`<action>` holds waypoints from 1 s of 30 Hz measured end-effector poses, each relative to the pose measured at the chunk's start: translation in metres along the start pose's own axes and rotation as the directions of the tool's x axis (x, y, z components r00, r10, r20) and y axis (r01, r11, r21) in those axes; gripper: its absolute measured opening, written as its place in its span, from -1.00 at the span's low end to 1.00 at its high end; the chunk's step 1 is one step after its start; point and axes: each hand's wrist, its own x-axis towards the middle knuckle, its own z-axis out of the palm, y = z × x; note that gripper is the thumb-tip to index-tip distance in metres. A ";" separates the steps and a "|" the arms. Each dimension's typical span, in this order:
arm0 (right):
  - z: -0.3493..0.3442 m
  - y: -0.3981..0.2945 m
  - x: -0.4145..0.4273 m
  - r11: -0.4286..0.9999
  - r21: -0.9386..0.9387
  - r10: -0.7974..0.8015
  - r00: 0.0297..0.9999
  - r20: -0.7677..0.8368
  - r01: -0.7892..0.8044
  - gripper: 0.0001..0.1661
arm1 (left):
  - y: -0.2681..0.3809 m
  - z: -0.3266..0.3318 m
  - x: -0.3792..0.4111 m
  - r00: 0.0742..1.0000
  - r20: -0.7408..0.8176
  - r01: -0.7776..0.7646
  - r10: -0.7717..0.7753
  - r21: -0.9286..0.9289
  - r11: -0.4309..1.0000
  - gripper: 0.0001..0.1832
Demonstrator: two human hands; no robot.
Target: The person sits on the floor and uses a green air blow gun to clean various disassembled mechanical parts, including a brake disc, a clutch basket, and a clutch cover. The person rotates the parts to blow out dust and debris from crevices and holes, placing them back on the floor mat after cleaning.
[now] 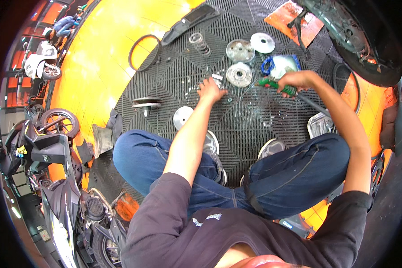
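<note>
My left hand (211, 89) reaches down to the black ribbed mat (241, 120), fingers apart, beside small metal parts (217, 77); what lies under its fingertips is hidden. My right hand (296, 82) is closed around a green spray nozzle (266, 82) on a dark hose (313, 104), pointing left. Beyond it stands a blue-rimmed container (284, 63) with whitish contents. Round metal pulley parts (239, 74) (240, 51) (262, 43) lie between the hands and farther out. A coil spring (199, 43) is farther left. A pulley with a shaft (146, 103) and a metal disc (183, 118) lie left of my left forearm.
A drive belt (131, 55) and a long black cover (189, 23) lie at the mat's far edge. A motorcycle wheel (372, 72) is at the right, above a metal casing (318, 125). Motorcycles (50, 147) stand at the left. Another person (64, 26) bends down at the far left.
</note>
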 end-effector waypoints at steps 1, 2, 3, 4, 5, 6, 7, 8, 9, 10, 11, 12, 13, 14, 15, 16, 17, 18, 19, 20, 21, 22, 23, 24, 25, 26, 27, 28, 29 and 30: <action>0.016 -0.034 -0.014 0.993 -0.003 -0.116 0.992 -0.053 0.116 -0.41 | -0.027 0.008 -0.004 0.999 -0.052 -0.009 0.010 0.025 1.000 0.12; 0.020 -0.042 -0.025 0.988 -0.018 -0.152 0.983 -0.106 0.151 -0.50 | -0.026 0.014 -0.005 0.993 -0.109 -0.042 0.046 0.039 0.998 0.12; 0.022 -0.046 -0.034 0.983 -0.032 -0.185 0.970 -0.155 0.182 -0.57 | -0.025 0.018 -0.004 0.987 -0.147 -0.053 0.062 0.062 0.997 0.10; 0.025 -0.055 -0.045 0.977 -0.074 -0.213 0.957 -0.198 0.202 -0.55 | -0.025 0.019 -0.008 0.985 -0.155 -0.070 0.080 0.069 0.995 0.10; 0.025 -0.064 -0.057 0.969 -0.117 -0.242 0.941 -0.237 0.220 -0.53 | -0.023 0.019 -0.008 0.982 -0.162 -0.086 0.098 0.078 0.993 0.10; 0.025 -0.078 -0.072 0.950 -0.205 -0.284 0.925 -0.253 0.236 -0.48 | -0.024 0.018 -0.007 0.980 -0.168 -0.099 0.110 0.072 0.993 0.13; 0.028 -0.087 -0.075 0.942 -0.242 -0.294 0.919 -0.264 0.232 -0.47 | -0.034 0.018 -0.004 0.978 -0.175 -0.101 0.113 0.075 0.992 0.16; 0.029 -0.094 -0.077 0.933 -0.279 -0.304 0.912 -0.274 0.227 -0.45 | -0.042 0.019 0.004 0.978 -0.176 -0.102 0.116 0.088 0.991 0.24; 0.028 -0.094 -0.077 0.930 -0.302 -0.299 0.908 -0.293 0.209 -0.42 | -0.031 0.015 0.007 0.987 -0.113 -0.105 0.115 0.095 0.990 0.26; 0.028 -0.098 -0.085 0.921 -0.346 -0.288 0.909 -0.300 0.178 -0.39 | -0.021 0.007 0.005 0.993 -0.047 -0.105 0.111 0.105 0.989 0.27; 0.030 -0.100 -0.092 0.924 -0.344 -0.278 0.910 -0.308 0.166 -0.39 | -0.011 -0.001 0.003 0.994 0.019 -0.106 0.104 0.117 0.988 0.29; 0.033 -0.106 -0.099 0.922 -0.350 -0.278 0.910 -0.307 0.163 -0.38 | -0.011 -0.007 0.002 0.992 0.053 -0.122 0.114 0.173 0.977 0.24; 0.035 -0.111 -0.102 0.921 -0.355 -0.278 0.911 -0.305 0.162 -0.37 | -0.011 -0.016 0.006 0.982 0.133 -0.163 0.137 0.215 0.963 0.22; 0.031 -0.116 -0.097 0.895 -0.426 -0.284 0.904 -0.321 0.131 -0.37 | -0.013 -0.028 0.013 0.965 0.214 -0.206 0.153 0.253 0.945 0.19; 0.032 -0.120 -0.096 0.895 -0.421 -0.311 0.886 -0.345 0.150 -0.37 | -0.013 -0.040 0.018 0.939 0.299 -0.258 0.171 0.280 0.925 0.17; 0.035 -0.128 -0.093 0.888 -0.423 -0.345 0.868 -0.357 0.179 -0.38 | -0.021 -0.053 0.028 0.884 0.404 -0.356 0.233 0.261 0.897 0.12; 0.035 -0.125 -0.091 0.892 -0.414 -0.352 0.853 -0.385 0.181 -0.38 | 0.002 -0.072 0.027 0.846 0.465 -0.410 0.260 0.258 0.875 0.11; 0.034 -0.126 -0.096 0.908 -0.380 -0.336 0.847 -0.412 0.176 -0.39 | 0.027 -0.093 0.016 0.853 0.441 -0.402 0.279 0.216 0.890 0.09; 0.029 -0.126 -0.099 0.916 -0.357 -0.333 0.843 -0.423 0.182 -0.39 | 0.048 -0.115 0.003 0.863 0.411 -0.392 0.295 0.174 0.903 0.07; 0.027 -0.128 -0.098 0.921 -0.336 -0.334 0.842 -0.425 0.196 -0.39 | 0.061 -0.135 -0.012 0.862 0.381 -0.409 0.333 0.135 0.903 0.06; 0.026 -0.133 -0.095 0.921 -0.321 -0.344 0.843 -0.413 0.218 -0.39 | 0.066 -0.153 -0.027 0.867 0.349 -0.410 0.355 0.096 0.907 0.05; 0.026 -0.138 -0.094 0.930 -0.296 -0.333 0.843 -0.423 0.218 -0.39 | 0.067 -0.164 -0.037 0.872 0.310 -0.415 0.378 0.060 0.908 0.04; 0.030 -0.138 -0.089 0.931 -0.301 -0.325 0.850 -0.415 0.209 -0.40 | 0.065 -0.163 -0.045 0.870 0.189 -0.454 0.456 -0.058 0.889 0.01; 0.034 -0.136 -0.082 0.934 -0.299 -0.312 0.852 -0.421 0.194 -0.40 | 0.068 -0.157 -0.048 0.896 0.099 -0.424 0.433 -0.101 0.900 -0.01; 0.038 -0.137 -0.074 0.934 -0.302 -0.308 0.853 -0.421 0.188 -0.41 | 0.070 -0.154 -0.049 0.919 0.007 -0.388 0.393 -0.143 0.910 -0.03; 0.038 -0.135 -0.071 0.941 -0.300 -0.278 0.867 -0.414 0.159 -0.40 | 0.075 -0.155 -0.040 0.914 -0.042 -0.405 0.403 -0.145 0.903 -0.05; 0.040 -0.137 -0.072 0.940 -0.301 -0.280 0.867 -0.413 0.160 -0.39 | 0.075 -0.150 -0.033 0.894 -0.137 -0.440 0.426 -0.089 0.894 -0.05; 0.037 -0.139 -0.079 0.941 -0.302 -0.278 0.865 -0.419 0.156 -0.37 | 0.077 -0.148 -0.028 0.879 -0.155 -0.466 0.451 -0.080 0.881 -0.04; 0.036 -0.139 -0.082 0.941 -0.301 -0.275 0.862 -0.425 0.151 -0.36 | 0.078 -0.146 -0.025 0.863 -0.171 -0.492 0.476 -0.071 0.868 -0.03; 0.035 -0.134 -0.082 0.950 -0.270 -0.266 0.853 -0.449 0.154 -0.34 | 0.080 -0.144 -0.023 0.866 -0.136 -0.493 0.481 -0.077 0.867 -0.02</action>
